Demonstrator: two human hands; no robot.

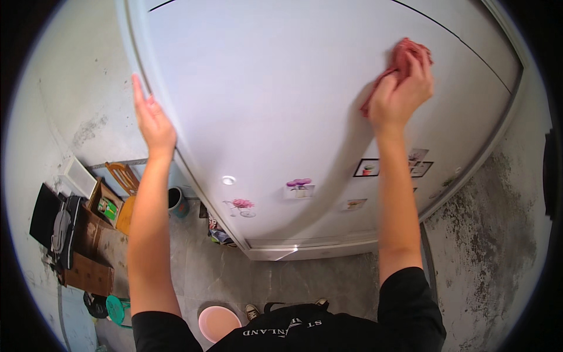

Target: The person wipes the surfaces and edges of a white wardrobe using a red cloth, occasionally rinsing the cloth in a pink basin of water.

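A crumpled red cloth is pressed flat against the upper right of a large white sliding wardrobe door. Fingers of my right hand are closed around the cloth, and that arm is stretched upward. My left hand rests against the door's left edge frame, its fingers extended and holding nothing. Flower and picture-frame stickers, among them a purple flower sticker and a pink flower sticker, decorate the lower door. A round recessed handle sits near them.
A pink basin stands on the grey floor by my feet. At the left are a wooden chair, a dark bin, cardboard boxes and a green stool. The right wall is stained with dark mould.
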